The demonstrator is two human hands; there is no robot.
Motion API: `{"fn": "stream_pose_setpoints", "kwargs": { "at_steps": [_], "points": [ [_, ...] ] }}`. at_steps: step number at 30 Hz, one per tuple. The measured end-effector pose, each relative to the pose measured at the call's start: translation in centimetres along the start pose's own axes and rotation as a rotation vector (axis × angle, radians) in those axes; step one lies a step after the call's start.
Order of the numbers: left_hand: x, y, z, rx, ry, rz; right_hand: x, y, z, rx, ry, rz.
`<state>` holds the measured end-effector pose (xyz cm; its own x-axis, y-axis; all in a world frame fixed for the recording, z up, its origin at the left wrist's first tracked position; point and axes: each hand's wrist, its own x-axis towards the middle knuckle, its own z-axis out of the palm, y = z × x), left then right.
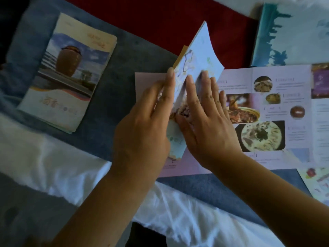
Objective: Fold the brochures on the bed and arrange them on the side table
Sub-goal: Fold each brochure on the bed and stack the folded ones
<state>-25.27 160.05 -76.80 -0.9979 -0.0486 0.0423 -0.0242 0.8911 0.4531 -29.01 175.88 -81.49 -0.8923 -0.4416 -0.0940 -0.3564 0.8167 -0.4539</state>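
Paper, pale blue with blossom print, stands half-folded: the brochure (197, 50) lies over an unfolded food leaflet (267, 113) on the bed's blue blanket (110, 82). Right hand (203, 114) presses it flat-fingered; left hand (142, 125) props the raised flap with nearly straight fingers (thumb hidden).

The open brochure (267, 107) is thin paper, smooth, with a faint sheen over its printed food photographs. The half-folded brochure (197, 56) raised at its left end is the same smooth paper, stiff enough to hold a curve. Left of the open brochure, the folded stack (65, 73) is smooth printed paper too, lying on a blue-grey cloth (138, 50) of matt, slightly fuzzy weave, while beyond the open brochure shows matt red fabric (160, 11) and nearer than it a white sheet (53, 157) of soft, creased cloth.
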Motion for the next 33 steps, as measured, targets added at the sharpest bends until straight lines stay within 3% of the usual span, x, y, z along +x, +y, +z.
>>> {"fn": "stream_pose_setpoints", "kwargs": {
  "at_steps": [7, 12, 25, 33],
  "points": [
    [0.3, -1.8, -0.3, 0.186, 0.088, 0.008, 2.0, -1.7, 0.1, -0.005, -0.016, -0.069],
    [1.3, -3.7, -1.0, 0.194, 0.085, 0.028, 3.2, -2.7, 0.4, 0.022, -0.035, -0.071],
    [3.8, -10.3, -1.8, 0.155, -0.025, 0.106, 5.6, -4.7, 2.4, -0.086, -0.008, -0.121],
    [1.7, -10.2, -2.0, 0.194, -0.232, -0.011, 5.5, -4.9, 3.7, -0.103, -0.005, -0.125]
  ]
}}
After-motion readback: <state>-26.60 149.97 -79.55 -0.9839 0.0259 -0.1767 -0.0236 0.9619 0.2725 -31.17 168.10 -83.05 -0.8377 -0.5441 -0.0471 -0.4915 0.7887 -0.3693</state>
